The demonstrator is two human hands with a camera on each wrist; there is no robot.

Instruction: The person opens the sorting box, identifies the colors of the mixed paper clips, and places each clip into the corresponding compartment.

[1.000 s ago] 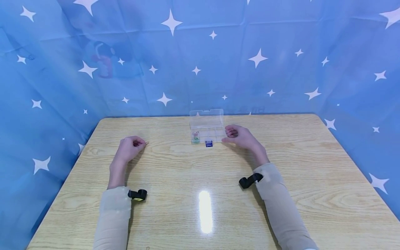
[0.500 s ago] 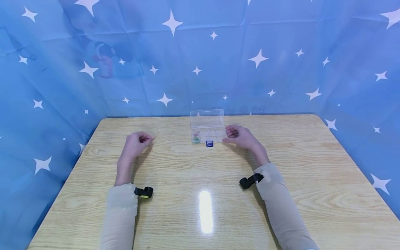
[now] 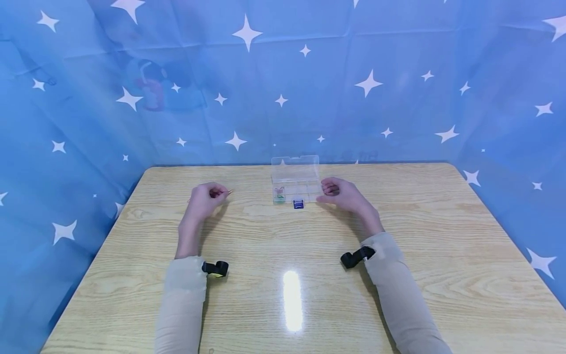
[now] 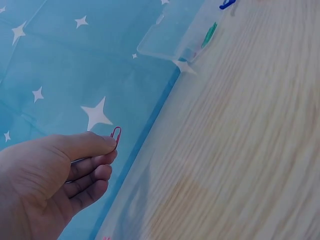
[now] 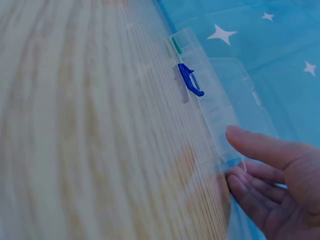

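My left hand (image 3: 206, 199) is raised a little above the table, left of the box. Its thumb and forefinger pinch a red paper clip (image 4: 116, 137), which points up in the left wrist view. The clear plastic box (image 5: 215, 107) stands near the table's far edge with its lid (image 3: 295, 168) raised. Green pieces (image 3: 279, 199) and some reddish ones lie in its left end compartments. A blue latch (image 5: 190, 81) hangs at the box's front. My right hand (image 3: 344, 195) holds the box's right end, thumb at the front corner and fingers curled by the side.
The wooden table (image 3: 261, 255) stretches toward me, with a bright light reflection (image 3: 292, 300) on it. A blue cloth with white stars (image 3: 247, 33) hangs right behind the far edge. A small red bit (image 4: 106, 238) shows at the left wrist view's bottom edge.
My left hand has moved to the right and slightly away from me, toward the box, carrying the paper clip. My right hand has stayed at the box's right end.
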